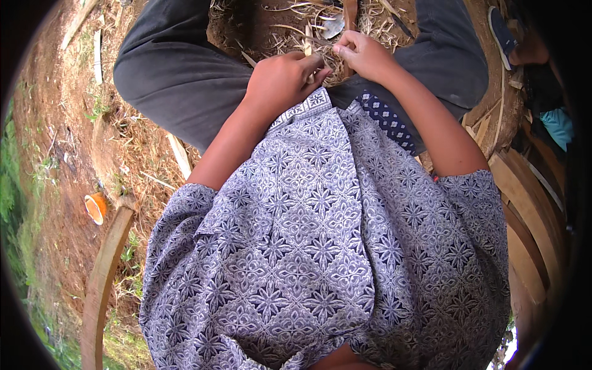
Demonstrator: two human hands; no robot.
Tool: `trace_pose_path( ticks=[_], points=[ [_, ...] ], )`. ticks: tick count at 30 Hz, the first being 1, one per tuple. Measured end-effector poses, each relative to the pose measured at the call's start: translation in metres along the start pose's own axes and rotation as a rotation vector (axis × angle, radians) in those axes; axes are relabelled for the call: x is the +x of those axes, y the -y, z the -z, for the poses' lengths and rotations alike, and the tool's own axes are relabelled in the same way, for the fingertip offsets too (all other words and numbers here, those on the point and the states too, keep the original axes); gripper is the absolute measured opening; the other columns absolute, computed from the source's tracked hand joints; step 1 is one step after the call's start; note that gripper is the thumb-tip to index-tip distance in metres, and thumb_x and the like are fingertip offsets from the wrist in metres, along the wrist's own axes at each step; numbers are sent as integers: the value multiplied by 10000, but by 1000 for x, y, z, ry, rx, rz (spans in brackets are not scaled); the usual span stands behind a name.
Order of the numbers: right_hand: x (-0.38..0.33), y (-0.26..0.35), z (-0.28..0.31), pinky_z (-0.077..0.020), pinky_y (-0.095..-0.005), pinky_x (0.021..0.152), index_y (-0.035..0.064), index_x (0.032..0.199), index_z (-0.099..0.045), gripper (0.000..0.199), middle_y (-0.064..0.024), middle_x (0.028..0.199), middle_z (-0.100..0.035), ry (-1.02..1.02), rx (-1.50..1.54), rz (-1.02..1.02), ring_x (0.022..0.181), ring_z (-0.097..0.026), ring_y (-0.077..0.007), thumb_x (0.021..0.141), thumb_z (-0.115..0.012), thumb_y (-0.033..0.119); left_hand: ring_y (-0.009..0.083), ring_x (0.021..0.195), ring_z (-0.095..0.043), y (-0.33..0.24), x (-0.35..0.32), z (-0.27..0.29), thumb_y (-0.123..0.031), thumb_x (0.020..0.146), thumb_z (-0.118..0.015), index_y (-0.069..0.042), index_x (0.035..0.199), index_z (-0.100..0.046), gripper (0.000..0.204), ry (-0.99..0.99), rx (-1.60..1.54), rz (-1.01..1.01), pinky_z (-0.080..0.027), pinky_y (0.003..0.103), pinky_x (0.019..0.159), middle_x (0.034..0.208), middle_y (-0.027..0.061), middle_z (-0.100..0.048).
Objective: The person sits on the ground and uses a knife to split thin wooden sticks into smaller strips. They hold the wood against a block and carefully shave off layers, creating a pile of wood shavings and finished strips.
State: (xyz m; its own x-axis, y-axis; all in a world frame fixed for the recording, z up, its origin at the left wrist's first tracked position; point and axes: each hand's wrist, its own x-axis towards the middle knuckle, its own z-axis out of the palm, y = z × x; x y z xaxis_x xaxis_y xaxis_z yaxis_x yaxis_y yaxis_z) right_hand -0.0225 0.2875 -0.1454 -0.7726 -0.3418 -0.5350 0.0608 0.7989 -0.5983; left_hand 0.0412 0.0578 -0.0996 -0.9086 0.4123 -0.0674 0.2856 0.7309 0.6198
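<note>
Across the near middle we see a patterned shirt [320, 203], with bare brown ground [68, 154] at left and far. Dark trousers [179, 80] cover two bent legs, knees spread left and right. At right we find stacked planks [530, 216], and at near left a lone plank [105, 290]. Far of the shirt, between the legs, our left hand [283, 77] is curled, fingers bent toward the right; we cannot tell whether it holds anything. Just to its right, our right hand [364, 54] has thumb and forefinger nearly together, seemingly on the end of a dark sliver. At far right are a shoe [502, 37] and, nearer, a teal cloth [557, 127]. A brown strip [349, 15] runs from the far edge to the right hand, a grey piece [333, 26] just left of it. An orange piece [95, 208] lies at left. Smallest are pale shavings [290, 27] between the legs and the thin sliver [316, 41] itself, left of the right hand's fingertips.
</note>
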Motion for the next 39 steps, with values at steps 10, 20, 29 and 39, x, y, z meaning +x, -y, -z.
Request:
trace_pose_path(
  ticks=[10,20,29,39],
  points=[
    [12,11,-20,-523,-462,733,102,1052,-667,281,-151,866,-703,-55,-102,-37,824,-691,-350,985,-645,374,313,634,-669,1,2,-6,-368,969,-671,-135,886,-697,249,-12,41,-10,-534,436,554,737,56,-666],
    [71,-15,-40,-531,-450,751,113,1071,-691,369,-140,887,-727,-128,-150,-128,830,-711,-310,958,-665,464,272,629,-683,0,1,-3,-401,964,-683,-159,929,-738,250,-27,28,-19,-542,400,544,746,33,-673],
    [-3,-3,0,-531,-446,738,127,1039,-705,290,-152,871,-716,14,-57,12,831,-709,-316,955,-670,401,241,629,-666,1,0,-6,-519,872,-727,-191,937,-787,339,-132,99,-47,-522,383,537,705,11,-610],
    [51,-4,-40,-536,-483,776,128,1083,-670,283,-153,923,-723,-96,-197,-98,887,-696,-379,991,-624,391,272,624,-677,2,1,-5,-534,891,-698,-155,855,-744,383,-179,102,-28,-520,387,522,692,39,-629]
  ],
)
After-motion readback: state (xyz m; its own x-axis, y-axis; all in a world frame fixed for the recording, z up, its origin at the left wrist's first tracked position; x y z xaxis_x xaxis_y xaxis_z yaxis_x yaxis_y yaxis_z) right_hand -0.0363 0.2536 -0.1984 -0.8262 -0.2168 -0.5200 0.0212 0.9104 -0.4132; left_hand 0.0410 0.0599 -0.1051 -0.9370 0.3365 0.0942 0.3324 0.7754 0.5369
